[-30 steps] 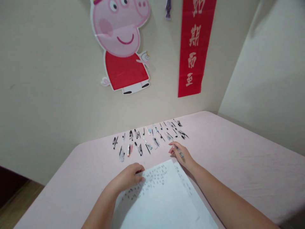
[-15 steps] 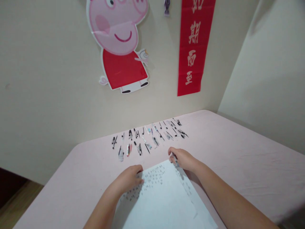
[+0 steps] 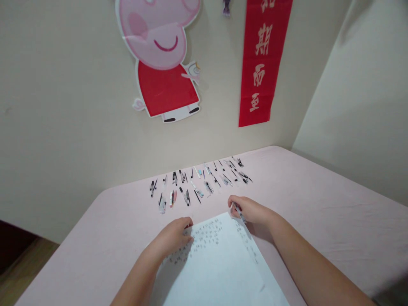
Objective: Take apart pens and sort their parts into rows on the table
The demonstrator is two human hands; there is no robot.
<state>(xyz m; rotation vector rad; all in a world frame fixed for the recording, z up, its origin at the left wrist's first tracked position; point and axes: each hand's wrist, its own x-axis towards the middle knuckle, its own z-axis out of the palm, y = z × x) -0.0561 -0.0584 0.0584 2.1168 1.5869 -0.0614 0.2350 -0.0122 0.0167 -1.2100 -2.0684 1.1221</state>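
A large white sheet of paper (image 3: 223,267) lies in front of me, covered with small handwriting along its top and right margin. My left hand (image 3: 175,236) is closed at the upper left edge, its thumb on the written side and the other fingers curled over the far edge. Near the top right corner, my right hand (image 3: 250,209) is closed round a slim grey-and-clear pen (image 3: 239,213). The pen slants down over the right margin; whether its tip touches the paper I cannot tell.
The paper rests on a pink-covered surface (image 3: 318,204). Beyond it, taken-apart pens, caps and refills (image 3: 186,196) lie in rows near the wall. A cartoon pig cutout (image 3: 167,89) and a red banner (image 3: 259,85) hang on the wall.
My right hand has shifted slightly right with the pen, which now leans flatter. The left hand stays at the paper's edge. The view has tipped down very slightly.
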